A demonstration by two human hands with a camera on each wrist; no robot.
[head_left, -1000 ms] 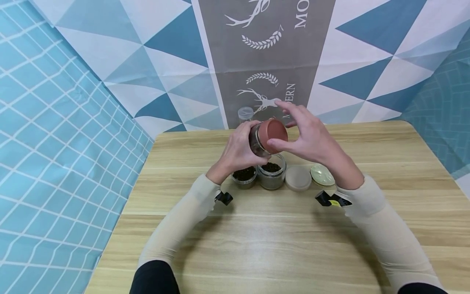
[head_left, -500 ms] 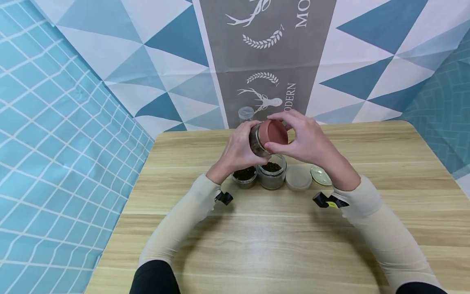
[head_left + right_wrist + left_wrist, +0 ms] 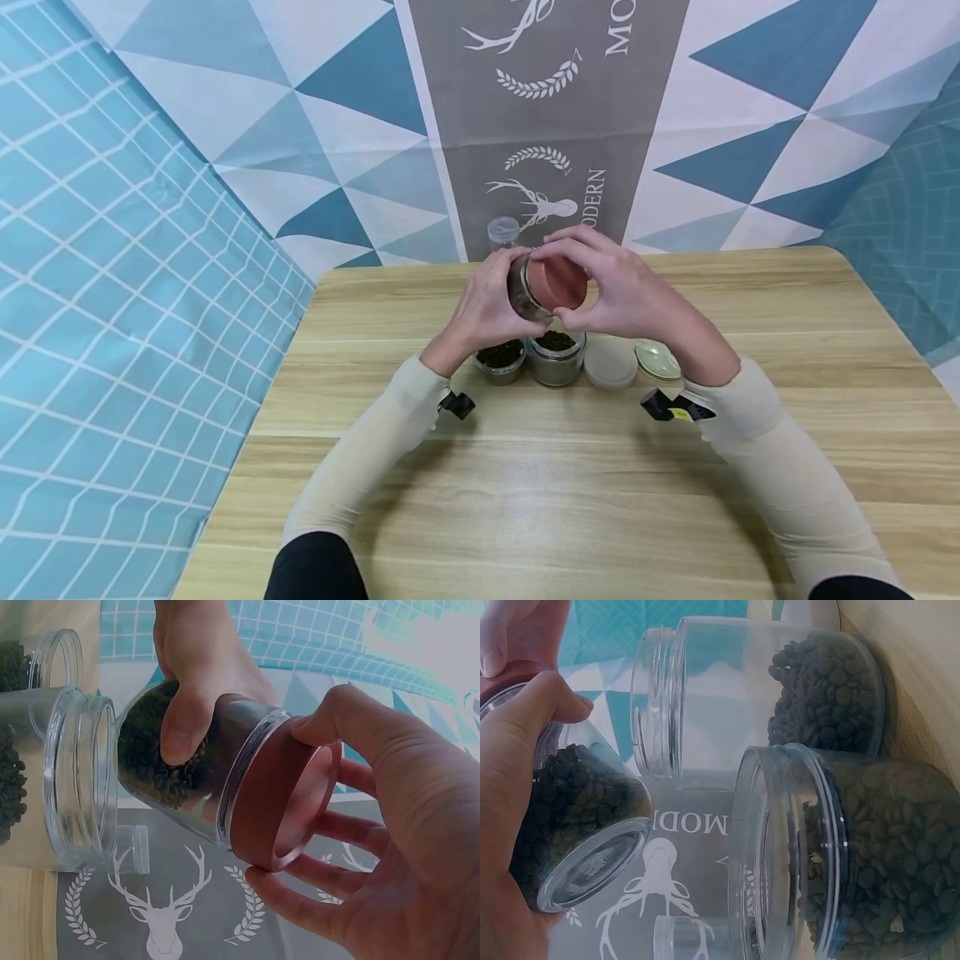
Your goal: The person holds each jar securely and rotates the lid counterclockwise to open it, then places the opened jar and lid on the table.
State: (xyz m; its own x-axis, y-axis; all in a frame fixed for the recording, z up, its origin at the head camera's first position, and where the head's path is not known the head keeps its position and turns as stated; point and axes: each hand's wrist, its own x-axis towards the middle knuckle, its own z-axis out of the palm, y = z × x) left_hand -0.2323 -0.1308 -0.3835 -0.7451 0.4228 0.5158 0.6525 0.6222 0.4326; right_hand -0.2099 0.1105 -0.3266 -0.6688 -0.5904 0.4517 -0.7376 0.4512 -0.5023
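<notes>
From the left wrist we get the dark pellets (image 3: 566,780) and base of the tilted jar (image 3: 521,292), which the head cam barely gives us. We've got the left hand (image 3: 491,302) gripping its glass body and the right hand (image 3: 626,292) pinching the red lid (image 3: 558,283), higher than two open jars (image 3: 555,369), with tabletop (image 3: 757,308) stretching right and back to its far edge.

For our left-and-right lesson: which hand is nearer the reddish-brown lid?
Right. The right hand grips the lid itself; the left hand holds the jar, left of the lid.
</notes>
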